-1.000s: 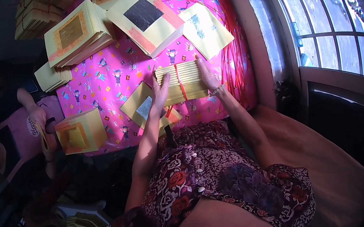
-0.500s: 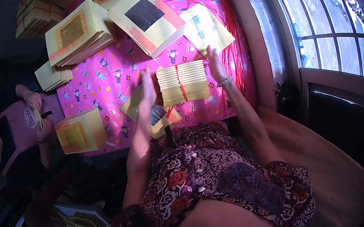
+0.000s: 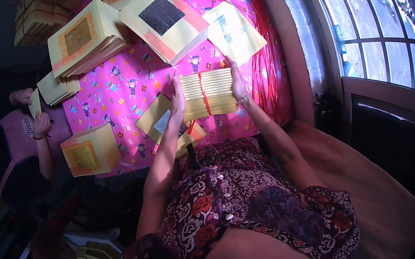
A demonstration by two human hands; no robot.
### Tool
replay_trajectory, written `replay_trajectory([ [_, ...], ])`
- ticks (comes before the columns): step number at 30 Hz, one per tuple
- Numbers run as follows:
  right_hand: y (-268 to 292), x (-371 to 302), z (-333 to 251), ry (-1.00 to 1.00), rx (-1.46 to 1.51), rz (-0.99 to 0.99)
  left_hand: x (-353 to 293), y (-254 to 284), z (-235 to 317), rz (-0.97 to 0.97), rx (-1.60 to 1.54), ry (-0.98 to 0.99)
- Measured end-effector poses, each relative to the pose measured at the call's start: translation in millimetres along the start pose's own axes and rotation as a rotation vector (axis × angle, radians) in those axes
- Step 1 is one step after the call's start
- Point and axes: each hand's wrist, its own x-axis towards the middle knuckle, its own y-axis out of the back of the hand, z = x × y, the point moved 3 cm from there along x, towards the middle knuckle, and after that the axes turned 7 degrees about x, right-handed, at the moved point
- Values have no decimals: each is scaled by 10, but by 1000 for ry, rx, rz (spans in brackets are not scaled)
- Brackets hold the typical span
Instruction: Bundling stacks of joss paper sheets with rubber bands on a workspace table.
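A bundle of folded yellowish paper (image 3: 207,95) stands on the pink table cover, its folded layers stacked in two rows. A red plastic string (image 3: 205,93) runs around its middle. Pressed flat against the bundle's left side is my left hand (image 3: 178,96), fingers pointing away from me. My right hand (image 3: 239,84) lies along the opposite side, so the bundle is squeezed between both palms. Partly under my left forearm are loose sheets (image 3: 156,116) with a dark square, and a short piece of red string lies on them.
Beyond the bundle are a paper stack with a black square (image 3: 161,17), another with a gold square (image 3: 83,38) and a pale sheet (image 3: 234,31). Long red strings (image 3: 268,79) hang along the right edge. At left, a co-worker's hands (image 3: 38,120) hold folded paper. A barred window (image 3: 377,28) is at right.
Both my hands have moved inward from beside the bundle and now touch its sides. The co-worker's hands have shifted with the folded paper.
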Motion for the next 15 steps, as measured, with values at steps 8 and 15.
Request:
replay_trajectory([
  [8,-111,-195,-343,320,-627,86,-49,23,-40,286,271,-75],
  [15,-289,-290,-665,301,-947,73,-172,-68,206,383,604,-154],
])
